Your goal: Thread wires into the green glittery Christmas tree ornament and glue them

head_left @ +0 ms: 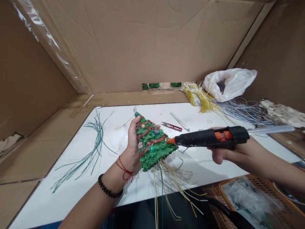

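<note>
My left hand (132, 136) is wrapped round the left edge of a green Christmas tree ornament (152, 143) with red garlands and small baubles, tilted above the white board. Yellow, white and green wires (171, 178) hang from the ornament's underside. A black glue gun (195, 139) with an orange nozzle lies across from the right, gripped by my right hand (224, 152), most of whose fingers are hidden behind it. The nozzle tip is at the right side of the ornament, touching or very close. A clear glue stick (271, 129) sticks out of the gun's back.
Red thread snips (172, 126) and a whitish pen-like tool (179, 121) lie on the white board (114, 184). Green wires (95, 143) are at left; yellow wires (200, 97), blue-white wires (243, 111) and a white plastic bag (228, 84) at back right. An orange basket (259, 183) stands at front right. Cardboard walls (152, 41) enclose the space.
</note>
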`<state>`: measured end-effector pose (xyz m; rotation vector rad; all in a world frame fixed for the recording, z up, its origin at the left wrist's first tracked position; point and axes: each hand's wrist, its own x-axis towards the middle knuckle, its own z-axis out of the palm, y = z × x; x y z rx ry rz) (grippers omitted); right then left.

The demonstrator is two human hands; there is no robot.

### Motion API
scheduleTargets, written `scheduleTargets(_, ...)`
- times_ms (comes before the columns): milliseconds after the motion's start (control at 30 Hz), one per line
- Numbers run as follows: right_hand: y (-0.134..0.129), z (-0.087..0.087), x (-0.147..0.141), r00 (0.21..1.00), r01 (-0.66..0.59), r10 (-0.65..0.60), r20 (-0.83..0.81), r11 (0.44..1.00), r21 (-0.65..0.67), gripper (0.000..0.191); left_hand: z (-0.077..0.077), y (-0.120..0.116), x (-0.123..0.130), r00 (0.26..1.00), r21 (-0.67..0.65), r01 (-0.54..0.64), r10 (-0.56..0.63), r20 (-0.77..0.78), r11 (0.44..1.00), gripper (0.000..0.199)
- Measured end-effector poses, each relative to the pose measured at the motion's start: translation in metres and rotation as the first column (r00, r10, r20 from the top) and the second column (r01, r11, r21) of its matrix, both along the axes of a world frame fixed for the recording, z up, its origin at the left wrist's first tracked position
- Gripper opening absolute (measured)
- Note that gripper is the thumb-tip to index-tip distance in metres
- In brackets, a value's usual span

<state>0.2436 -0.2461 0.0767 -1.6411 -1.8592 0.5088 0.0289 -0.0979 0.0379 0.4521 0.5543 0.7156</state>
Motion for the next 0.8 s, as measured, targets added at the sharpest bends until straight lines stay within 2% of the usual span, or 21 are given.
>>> scheduleTargets(267, -0.0002, 0.0038, -0.0035, 1.0, -0.007, 0.007, 0.009, 0.999, 0.036, 0.039, 0.0036, -0.0023, 0.0012, 0.998, 0.006, -0.038, 0.038, -0.046, 0.999, 0.04)
scheduleTargets(467, 0.0004, 0.0052, -0.0044, 0.996, -0.089, 0.089, 0.005, 0.991, 0.104, 0.033, 0.0046, -0.001, 0.0017, 0.997, 0.002, -0.042, 0.042, -0.06, 0.999, 0.044)
scheduleTargets(800, -0.0033, 0.0054, -0.0042, 0.996, -0.038, 0.032, 0.084, 0.997, 0.063, 0.041, 0.0049, -0.0024, 0.001, 0.997, 0.012, -0.042, 0.042, -0.059, 0.999, 0.045)
